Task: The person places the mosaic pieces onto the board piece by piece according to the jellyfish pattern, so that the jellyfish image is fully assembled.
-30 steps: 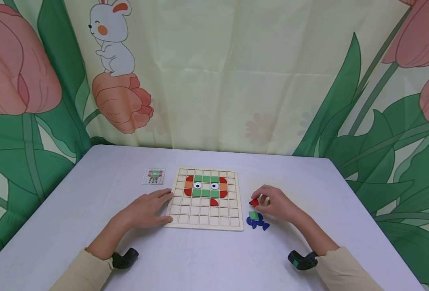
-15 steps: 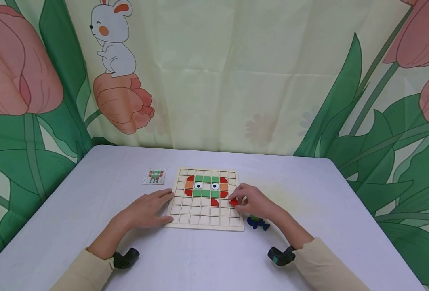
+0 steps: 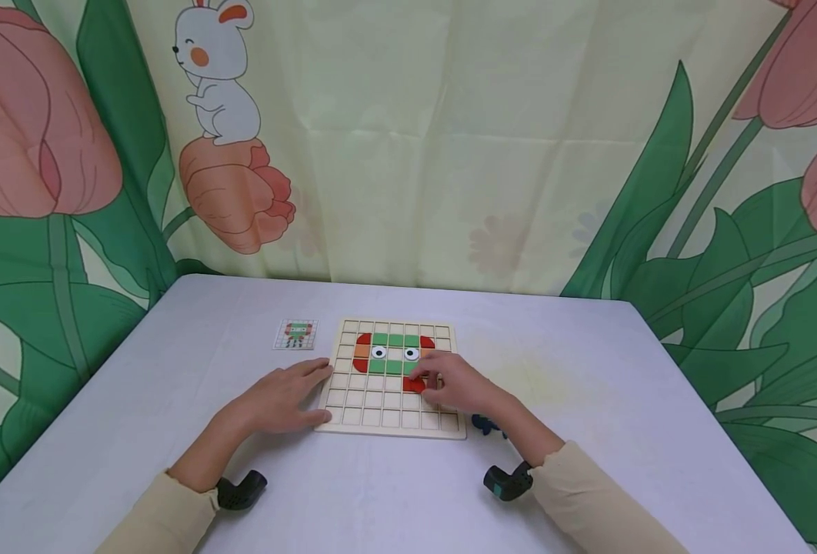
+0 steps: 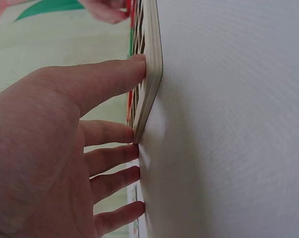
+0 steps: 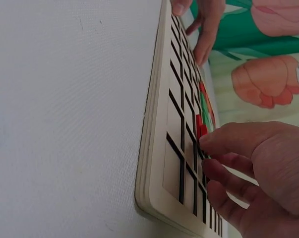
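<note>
A wooden grid board point(image 3: 370, 418) lies on the table, bearing a face pattern of green, red and orange pieces with two eye tiles point(image 3: 378, 352). My left hand point(image 3: 287, 396) rests against the board's left side, its thumb on the edge near the front corner in the left wrist view, the other fingers spread. My right hand point(image 3: 455, 382) is over the right part of the board and pinches a red tile point(image 5: 204, 130) between thumb and fingertips. That tile is right beside a red quarter-round piece point(image 3: 407, 385) set below the face. The right-hand fingers partly hide the face's right side.
Several dark blue pieces point(image 3: 483, 423) lie off the board's right edge, partly behind my right forearm. A small picture card point(image 3: 296, 335) with a gridded figure lies beyond my left hand. A printed curtain point(image 3: 395, 154) hangs behind the table.
My right hand has moved left from the loose pieces onto the board, carrying the red tile up beside the placed red piece. The left hand has stayed at the board's edge.
</note>
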The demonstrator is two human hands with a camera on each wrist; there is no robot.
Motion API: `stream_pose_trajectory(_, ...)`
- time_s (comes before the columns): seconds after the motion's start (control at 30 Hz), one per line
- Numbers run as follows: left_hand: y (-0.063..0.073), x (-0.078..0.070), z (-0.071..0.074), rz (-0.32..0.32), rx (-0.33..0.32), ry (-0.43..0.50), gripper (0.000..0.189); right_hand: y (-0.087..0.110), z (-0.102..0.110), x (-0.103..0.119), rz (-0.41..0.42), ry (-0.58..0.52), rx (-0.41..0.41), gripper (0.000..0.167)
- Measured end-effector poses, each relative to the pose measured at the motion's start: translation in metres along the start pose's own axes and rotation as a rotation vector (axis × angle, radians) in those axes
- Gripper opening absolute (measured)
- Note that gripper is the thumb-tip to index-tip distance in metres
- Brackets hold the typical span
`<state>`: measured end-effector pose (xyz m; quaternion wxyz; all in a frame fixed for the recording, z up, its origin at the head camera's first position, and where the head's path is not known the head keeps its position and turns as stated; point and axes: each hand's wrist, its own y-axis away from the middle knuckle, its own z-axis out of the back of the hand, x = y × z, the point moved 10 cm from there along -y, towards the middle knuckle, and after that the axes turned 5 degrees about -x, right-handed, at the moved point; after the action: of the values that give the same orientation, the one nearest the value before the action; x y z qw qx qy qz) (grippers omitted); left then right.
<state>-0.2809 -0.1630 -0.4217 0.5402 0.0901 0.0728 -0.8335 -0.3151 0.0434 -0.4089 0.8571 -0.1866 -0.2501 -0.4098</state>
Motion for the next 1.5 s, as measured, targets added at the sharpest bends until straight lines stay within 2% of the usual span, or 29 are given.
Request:
stream_pose_trajectory(0.17,-0.001,0.0,0.0,0.002,0.0,-0.001,0.073,-0.003,0.001,0.002,-0.007,0.033,-0.038,0.037)
stream_pose_trajectory(0.4,-0.001,0.001,0.0,0.003,-0.002,0.0,0.073,-0.004,0.006,-0.009,-0.148,0.091,-0.155,0.02)
stream_pose_trajectory(0.57,0.0,0.001,-0.001,0.002,0.005,0.008,0.073,-0.005,0.004,-0.01,-0.197,0.148,-0.171,0.018)
stream_pose_trajectory(0.97,0.0,0.001,-0.001,-0.007,0.002,-0.003,0.073,-0.008,-0.001,0.004,-0.114,0.089,-0.164,0.01)
stream_pose_trajectory(1.33,0.001,-0.001,0.001,-0.004,0.0,0.0,0.073,-0.027,-0.022,0.024,-0.055,0.013,-0.108,0.01)
stream_pose_trajectory(1.5,0.001,-0.001,0.002,0.0,0.006,-0.001,0.073,-0.033,-0.026,0.029,-0.022,-0.004,-0.119,0.007)
